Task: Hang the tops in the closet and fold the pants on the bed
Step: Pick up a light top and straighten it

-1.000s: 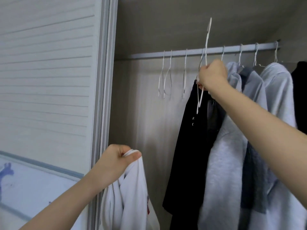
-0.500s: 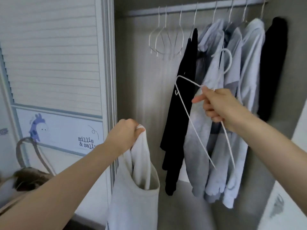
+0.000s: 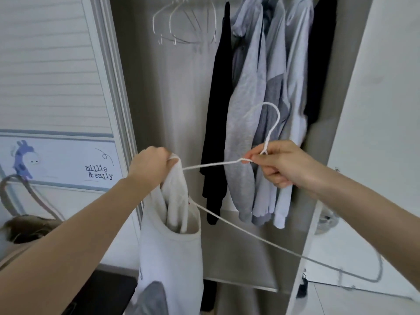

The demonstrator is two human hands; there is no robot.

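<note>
My left hand (image 3: 151, 165) grips a white top (image 3: 172, 253) by its shoulder, and the garment hangs down in front of the open closet. My right hand (image 3: 280, 165) pinches a white wire hanger (image 3: 270, 126) at the base of its hook. One hanger arm reaches left to the top's neck opening beside my left hand. The other arm runs down to the right under my right forearm. Inside the closet hang a black garment (image 3: 217, 114) and several grey and white tops (image 3: 250, 105).
Empty wire hangers (image 3: 184, 26) hang at the closet's upper left. A slatted sliding door (image 3: 52, 64) with a cartoon sticker stands on the left. A bag with a curved handle (image 3: 20, 214) sits at the lower left. A white wall panel (image 3: 381, 110) borders the right.
The view has tilted down. My right hand has brought the hanger lower and toward the white top, and one hanger arm now reaches the neck opening. My left hand still holds the top.
</note>
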